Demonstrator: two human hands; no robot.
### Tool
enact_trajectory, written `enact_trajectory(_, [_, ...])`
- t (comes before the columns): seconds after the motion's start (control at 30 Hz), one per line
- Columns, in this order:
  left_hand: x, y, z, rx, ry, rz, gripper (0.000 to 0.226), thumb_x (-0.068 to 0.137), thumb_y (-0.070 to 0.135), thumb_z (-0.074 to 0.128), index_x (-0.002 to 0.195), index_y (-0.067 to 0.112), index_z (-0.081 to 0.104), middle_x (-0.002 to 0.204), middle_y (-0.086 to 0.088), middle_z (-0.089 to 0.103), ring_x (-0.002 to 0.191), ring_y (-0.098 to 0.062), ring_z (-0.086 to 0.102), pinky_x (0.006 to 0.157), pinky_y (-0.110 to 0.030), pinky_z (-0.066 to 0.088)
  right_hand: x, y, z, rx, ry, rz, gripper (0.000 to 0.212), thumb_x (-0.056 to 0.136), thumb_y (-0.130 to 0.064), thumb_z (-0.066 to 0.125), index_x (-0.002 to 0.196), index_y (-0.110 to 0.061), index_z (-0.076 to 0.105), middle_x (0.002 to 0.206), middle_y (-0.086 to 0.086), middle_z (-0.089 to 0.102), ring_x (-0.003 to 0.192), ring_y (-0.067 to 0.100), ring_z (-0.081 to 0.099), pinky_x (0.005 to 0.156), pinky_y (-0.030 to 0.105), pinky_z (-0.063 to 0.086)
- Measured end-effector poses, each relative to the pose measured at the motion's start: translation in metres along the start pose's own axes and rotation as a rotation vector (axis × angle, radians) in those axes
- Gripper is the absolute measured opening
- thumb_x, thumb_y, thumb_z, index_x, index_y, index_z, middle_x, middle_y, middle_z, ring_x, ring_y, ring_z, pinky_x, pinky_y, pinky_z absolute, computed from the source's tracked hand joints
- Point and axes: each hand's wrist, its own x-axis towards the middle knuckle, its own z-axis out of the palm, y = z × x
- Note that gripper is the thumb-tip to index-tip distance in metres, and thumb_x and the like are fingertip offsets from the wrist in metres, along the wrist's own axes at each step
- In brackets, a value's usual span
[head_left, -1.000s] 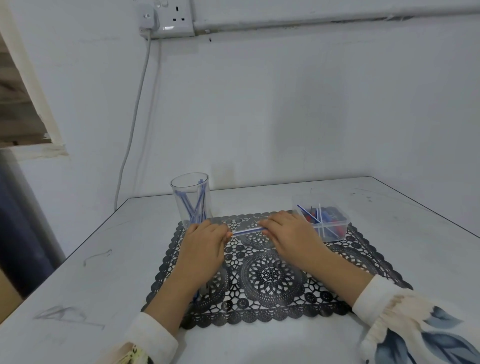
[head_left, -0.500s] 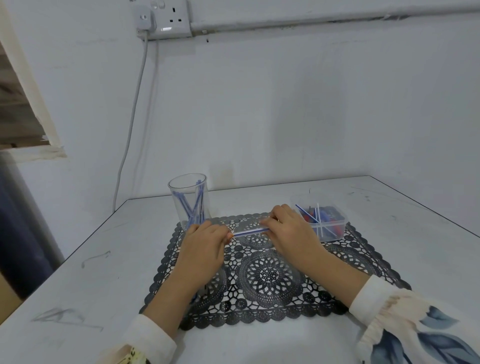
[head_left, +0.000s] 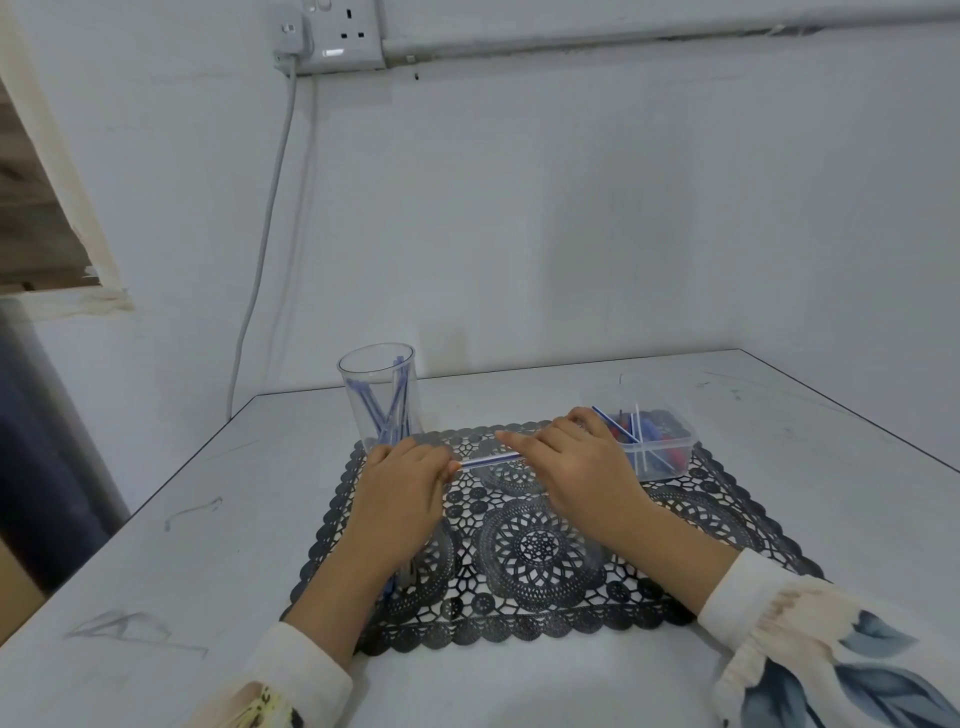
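Over the black lace mat (head_left: 524, 551) on the white desk (head_left: 208, 545), the left hand (head_left: 405, 493) and the right hand (head_left: 576, 467) each pinched one end of a thin blue-and-white striped straw (head_left: 491, 460), which lay level between them just above the mat. Behind the left hand stood a clear cup (head_left: 382, 397) holding more blue straws upright and leaning. Just beside the right hand, a clear plastic box (head_left: 662, 452) held further straws.
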Motion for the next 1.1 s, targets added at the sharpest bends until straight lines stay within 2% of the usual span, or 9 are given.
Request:
enact_trajectory(0.13, [0.000, 0.000, 0.000, -0.017, 0.007, 0.005, 0.033, 0.092, 0.033, 0.030, 0.073, 0.024, 0.055, 0.070, 0.012, 0.060, 0.067, -0.009, 0.041, 0.071, -0.032, 0.038, 0.002, -0.001, -0.002, 0.078, 0.020, 0.023, 0.063, 0.052, 0.015, 0.075, 0.111, -0.006, 0.065, 0.082, 0.006, 0.064, 0.074, 0.021, 0.056, 0.066, 0.031, 0.049])
enact_trajectory(0.23, [0.000, 0.001, -0.001, -0.020, 0.027, 0.010, 0.032, 0.092, 0.032, 0.030, 0.072, 0.025, 0.054, 0.071, 0.012, 0.060, 0.067, -0.008, 0.039, 0.071, -0.031, 0.036, 0.001, 0.001, 0.002, 0.116, -0.015, 0.060, 0.057, 0.051, 0.019, 0.074, 0.104, -0.002, 0.067, 0.083, 0.008, 0.059, 0.080, 0.019, 0.048, 0.065, 0.026, 0.046])
enact_trajectory(0.37, [0.001, 0.001, -0.002, -0.003, 0.057, 0.015, 0.031, 0.092, 0.032, 0.033, 0.075, 0.024, 0.058, 0.073, 0.011, 0.062, 0.067, -0.011, 0.046, 0.070, -0.030, 0.035, 0.002, 0.001, 0.003, 0.084, -0.042, 0.090, 0.043, 0.051, 0.011, 0.082, 0.090, -0.003, 0.072, 0.078, 0.006, 0.059, 0.074, 0.019, 0.055, 0.062, 0.024, 0.045])
enact_trajectory(0.53, [0.002, 0.000, -0.004, 0.023, 0.056, -0.015, 0.033, 0.090, 0.037, 0.036, 0.084, 0.022, 0.066, 0.078, 0.011, 0.064, 0.075, -0.016, 0.056, 0.072, -0.033, 0.039, 0.000, 0.003, 0.008, 0.016, -0.084, 0.043, 0.046, 0.051, 0.005, 0.083, 0.095, -0.003, 0.070, 0.081, 0.007, 0.066, 0.073, 0.022, 0.062, 0.064, 0.029, 0.052])
enact_trajectory(0.6, [0.002, -0.001, -0.005, 0.015, 0.054, -0.021, 0.029, 0.087, 0.039, 0.041, 0.085, 0.023, 0.066, 0.079, 0.012, 0.064, 0.077, -0.015, 0.058, 0.074, -0.034, 0.040, 0.000, 0.004, 0.008, -0.009, -0.089, 0.028, 0.043, 0.054, 0.004, 0.081, 0.095, -0.003, 0.070, 0.082, 0.008, 0.067, 0.073, 0.023, 0.063, 0.065, 0.030, 0.053])
enact_trajectory(0.73, [0.002, 0.000, -0.006, 0.001, 0.046, -0.037, 0.006, 0.083, 0.030, 0.066, 0.085, 0.024, 0.066, 0.081, 0.012, 0.065, 0.077, -0.015, 0.060, 0.079, -0.034, 0.038, 0.003, 0.005, 0.006, -0.025, -0.098, 0.010, 0.039, 0.055, 0.003, 0.078, 0.093, -0.004, 0.070, 0.081, 0.008, 0.068, 0.073, 0.023, 0.064, 0.063, 0.031, 0.054])
enact_trajectory(0.9, [0.002, 0.003, -0.010, 0.001, 0.067, -0.060, 0.007, 0.077, 0.031, 0.069, 0.081, 0.026, 0.067, 0.078, 0.013, 0.065, 0.075, -0.013, 0.060, 0.082, -0.032, 0.029, 0.005, 0.003, 0.003, 0.010, -0.116, -0.036, 0.030, 0.058, 0.003, 0.064, 0.087, -0.005, 0.069, 0.077, 0.007, 0.065, 0.067, 0.022, 0.061, 0.056, 0.026, 0.050])
enact_trajectory(1.0, [0.002, 0.004, -0.013, 0.026, 0.078, -0.066, 0.011, 0.072, 0.029, 0.078, 0.077, 0.026, 0.069, 0.073, 0.013, 0.066, 0.074, -0.015, 0.061, 0.082, -0.033, 0.028, 0.005, 0.002, 0.000, 0.071, -0.150, -0.083, 0.037, 0.052, 0.004, 0.075, 0.087, -0.006, 0.068, 0.077, 0.007, 0.063, 0.067, 0.021, 0.060, 0.054, 0.025, 0.049])
enact_trajectory(1.1, [0.002, 0.003, -0.014, 0.043, 0.086, -0.067, 0.011, 0.070, 0.029, 0.080, 0.076, 0.025, 0.071, 0.071, 0.012, 0.067, 0.074, -0.016, 0.061, 0.083, -0.034, 0.028, 0.005, 0.001, -0.003, 0.106, -0.156, -0.118, 0.034, 0.057, 0.004, 0.074, 0.089, -0.005, 0.067, 0.078, 0.007, 0.062, 0.069, 0.021, 0.059, 0.057, 0.026, 0.048])
